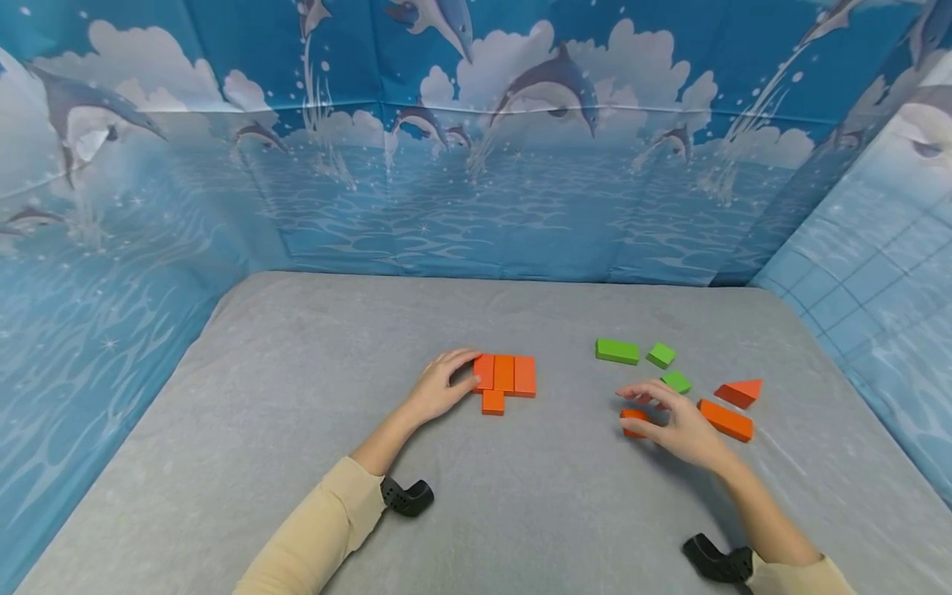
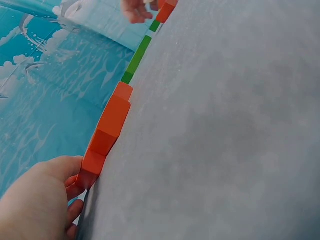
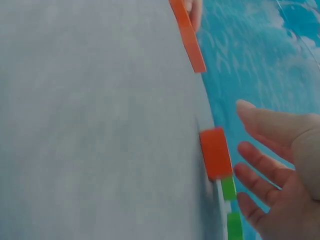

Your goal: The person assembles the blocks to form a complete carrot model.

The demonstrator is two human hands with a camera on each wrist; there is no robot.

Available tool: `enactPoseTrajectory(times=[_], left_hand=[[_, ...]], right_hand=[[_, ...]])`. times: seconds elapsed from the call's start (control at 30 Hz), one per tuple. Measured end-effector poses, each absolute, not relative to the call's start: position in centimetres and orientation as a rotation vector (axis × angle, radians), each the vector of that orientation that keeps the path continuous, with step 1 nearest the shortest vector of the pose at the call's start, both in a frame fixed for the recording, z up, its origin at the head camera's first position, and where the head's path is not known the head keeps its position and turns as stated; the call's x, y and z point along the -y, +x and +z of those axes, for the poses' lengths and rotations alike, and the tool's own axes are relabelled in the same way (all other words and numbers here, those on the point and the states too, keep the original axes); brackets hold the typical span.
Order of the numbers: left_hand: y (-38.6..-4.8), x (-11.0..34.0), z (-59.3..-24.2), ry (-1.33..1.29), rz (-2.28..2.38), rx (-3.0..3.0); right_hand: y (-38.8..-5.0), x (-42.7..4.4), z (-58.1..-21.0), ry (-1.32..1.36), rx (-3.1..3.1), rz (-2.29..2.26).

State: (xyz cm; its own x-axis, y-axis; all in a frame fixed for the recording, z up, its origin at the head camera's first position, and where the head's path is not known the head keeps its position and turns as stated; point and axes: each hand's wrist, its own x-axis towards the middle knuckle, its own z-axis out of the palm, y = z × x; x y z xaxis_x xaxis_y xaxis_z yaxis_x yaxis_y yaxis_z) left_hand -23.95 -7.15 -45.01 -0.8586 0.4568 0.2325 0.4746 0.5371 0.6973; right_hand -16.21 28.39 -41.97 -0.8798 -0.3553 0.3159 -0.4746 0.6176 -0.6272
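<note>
Several orange blocks [image 1: 504, 373] lie joined on the grey cloth: upright pieces side by side, with a small orange block [image 1: 492, 402] against their near edge. My left hand [image 1: 440, 387] rests at the left side of this group, thumb and fingertips touching the leftmost block [image 2: 93, 167]. Over on the right, my right hand [image 1: 684, 426] hovers around a separate small orange block [image 1: 634, 422], thumb and fingers spread. The right wrist view shows a gap between those fingers and the orange block [image 3: 216, 153].
Behind the right hand lie a long green block [image 1: 617, 351] and two small green blocks, one [image 1: 661, 355] farther back and one [image 1: 677, 382] nearer. An orange triangular block [image 1: 740, 393] and a long orange block [image 1: 725, 420] lie to its right. A dolphin-print curtain [image 1: 446, 207] borders the table.
</note>
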Motion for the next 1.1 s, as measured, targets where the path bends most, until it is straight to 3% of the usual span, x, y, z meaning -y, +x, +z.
enactPoseTrajectory(times=[0.67,1.1], left_hand=[[-24.1,7.1,-45.4,-0.825,-1.252,2.718],[-24.2,7.2,-45.4,-0.822,-1.248,2.736]], right_hand=[[-15.4,-30.7,-43.3,0.573,2.806,1.063],[-17.0,-27.9,-41.0,0.713,2.799,1.087]])
